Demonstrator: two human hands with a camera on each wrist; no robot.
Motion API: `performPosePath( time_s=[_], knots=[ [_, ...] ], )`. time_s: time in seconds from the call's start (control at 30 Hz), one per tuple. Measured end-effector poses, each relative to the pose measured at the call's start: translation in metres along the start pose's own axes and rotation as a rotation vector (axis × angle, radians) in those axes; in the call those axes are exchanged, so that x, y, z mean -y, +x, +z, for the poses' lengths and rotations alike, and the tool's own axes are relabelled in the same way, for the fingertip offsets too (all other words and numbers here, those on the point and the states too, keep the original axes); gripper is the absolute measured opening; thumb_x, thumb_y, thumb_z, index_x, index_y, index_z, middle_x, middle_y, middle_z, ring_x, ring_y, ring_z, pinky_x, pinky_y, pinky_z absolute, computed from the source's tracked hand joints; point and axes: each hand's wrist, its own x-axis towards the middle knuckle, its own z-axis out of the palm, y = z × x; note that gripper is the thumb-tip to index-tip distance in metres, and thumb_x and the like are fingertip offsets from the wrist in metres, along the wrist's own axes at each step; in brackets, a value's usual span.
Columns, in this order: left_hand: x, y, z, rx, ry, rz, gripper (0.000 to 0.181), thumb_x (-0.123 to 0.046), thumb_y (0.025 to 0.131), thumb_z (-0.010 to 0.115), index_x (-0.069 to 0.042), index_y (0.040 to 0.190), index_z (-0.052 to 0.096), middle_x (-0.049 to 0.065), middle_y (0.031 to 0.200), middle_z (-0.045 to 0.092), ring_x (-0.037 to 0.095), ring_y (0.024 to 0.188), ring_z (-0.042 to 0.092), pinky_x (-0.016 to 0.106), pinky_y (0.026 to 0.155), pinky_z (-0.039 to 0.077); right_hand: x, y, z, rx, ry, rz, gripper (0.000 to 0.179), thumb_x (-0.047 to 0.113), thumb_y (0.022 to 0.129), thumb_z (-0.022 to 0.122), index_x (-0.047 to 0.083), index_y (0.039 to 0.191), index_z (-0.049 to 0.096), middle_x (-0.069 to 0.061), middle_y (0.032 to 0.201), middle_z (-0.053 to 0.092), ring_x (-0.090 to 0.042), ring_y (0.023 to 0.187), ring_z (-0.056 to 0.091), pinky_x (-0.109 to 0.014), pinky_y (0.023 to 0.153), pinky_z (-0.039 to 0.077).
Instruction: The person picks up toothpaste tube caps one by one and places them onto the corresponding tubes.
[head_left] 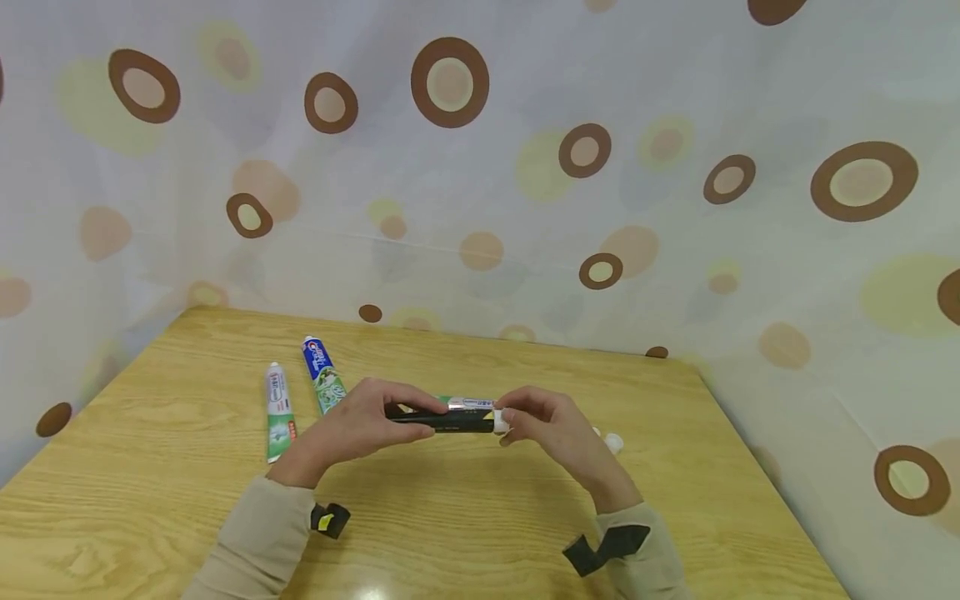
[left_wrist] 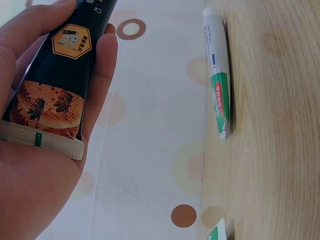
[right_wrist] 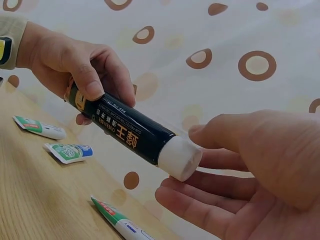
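Observation:
My left hand grips a dark toothpaste tube with gold lettering, held level above the table in the head view. The left wrist view shows its flat crimped end lying against the palm and a honeycomb picture with bees on the tube. At the other end is a wide white cap. The thumb and fingers of my right hand are round this cap, the thumb at its upper edge and the fingers behind and below. The cap sits on the tube.
On the wooden table, a white-and-green toothpaste tube and a blue-and-green one lie at left. Another white-and-green tube lies behind the held one. A small white cap is at right. Patterned cloth hangs behind.

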Motion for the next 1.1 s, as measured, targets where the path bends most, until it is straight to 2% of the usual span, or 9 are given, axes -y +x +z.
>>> performPosePath(
  time_s=[0.1,0.23,0.37,0.57,0.7,0.9,1.0,1.1],
  knots=[
    [-0.0018,0.0012,0.0003,0.007,0.006,-0.011,0.026,-0.021,0.087,0.077,-0.028,0.112,0.075,-0.002,0.115,0.073,0.021,0.088,0.066,0.028,0.067,0.054,0.0006,-0.0013,-0.0007,-0.011,-0.017,0.001,0.03,0.023,0.098,0.064,0.004,0.121,0.063,-0.014,0.118,0.065,-0.034,0.098,0.069,-0.046,0.088,0.056],
    [-0.0016,0.0012,0.0005,0.014,0.005,-0.024,0.027,-0.021,0.087,0.077,-0.028,0.112,0.075,-0.003,0.115,0.073,0.021,0.088,0.066,0.028,0.067,0.054,0.0023,-0.0025,-0.0005,-0.008,-0.029,0.004,0.027,0.019,0.096,0.066,0.009,0.121,0.064,-0.014,0.122,0.063,-0.03,0.101,0.068,-0.042,0.089,0.056],
    [-0.0014,0.0016,0.0003,0.01,0.004,-0.019,0.026,-0.021,0.087,0.078,-0.028,0.112,0.075,-0.003,0.115,0.073,0.022,0.089,0.066,0.028,0.068,0.055,0.0035,-0.0026,-0.0001,0.003,-0.023,0.004,0.025,0.017,0.097,0.065,0.008,0.12,0.064,-0.014,0.12,0.063,-0.025,0.097,0.069,-0.047,0.089,0.055],
    [-0.0018,0.002,0.0002,0.014,0.002,-0.024,0.026,-0.021,0.087,0.077,-0.027,0.113,0.076,-0.002,0.115,0.073,0.017,0.085,0.066,0.028,0.066,0.054,0.0016,-0.0008,-0.0003,0.003,-0.02,0.007,0.027,0.021,0.099,0.062,0.003,0.12,0.064,-0.013,0.112,0.065,-0.024,0.088,0.071,-0.048,0.086,0.056],
    [-0.0012,0.0019,0.0002,0.013,0.003,-0.011,0.026,-0.021,0.087,0.077,-0.025,0.113,0.076,0.001,0.115,0.073,0.017,0.084,0.065,0.028,0.066,0.054,0.0004,0.0003,-0.0002,-0.026,-0.055,0.009,0.029,0.024,0.099,0.063,0.004,0.119,0.065,-0.012,0.113,0.066,-0.023,0.094,0.07,-0.047,0.089,0.055],
    [-0.0021,0.0004,-0.0003,0.016,-0.01,-0.022,0.026,-0.02,0.087,0.077,-0.026,0.113,0.076,0.001,0.116,0.073,0.022,0.088,0.065,0.028,0.067,0.054,0.003,0.0006,0.0016,-0.037,-0.085,-0.017,0.023,0.022,0.096,0.066,0.013,0.117,0.068,-0.009,0.121,0.066,-0.023,0.112,0.064,-0.038,0.093,0.053],
    [-0.0028,-0.0003,-0.0001,0.016,-0.011,-0.026,0.027,-0.02,0.088,0.077,-0.026,0.113,0.075,0.0,0.117,0.073,0.024,0.09,0.066,0.028,0.068,0.054,0.0041,-0.0002,0.0024,-0.018,-0.059,-0.018,0.022,0.019,0.096,0.066,0.012,0.117,0.067,-0.012,0.12,0.066,-0.024,0.107,0.067,-0.038,0.091,0.055],
    [-0.0029,-0.0004,-0.0002,0.013,-0.002,-0.025,0.027,-0.02,0.087,0.077,-0.027,0.113,0.075,-0.002,0.117,0.073,0.023,0.091,0.067,0.028,0.068,0.055,0.0032,0.0001,0.0028,-0.006,-0.021,-0.013,0.022,0.019,0.098,0.063,0.007,0.117,0.066,-0.015,0.117,0.065,-0.024,0.097,0.07,-0.043,0.089,0.056]
  ],
)
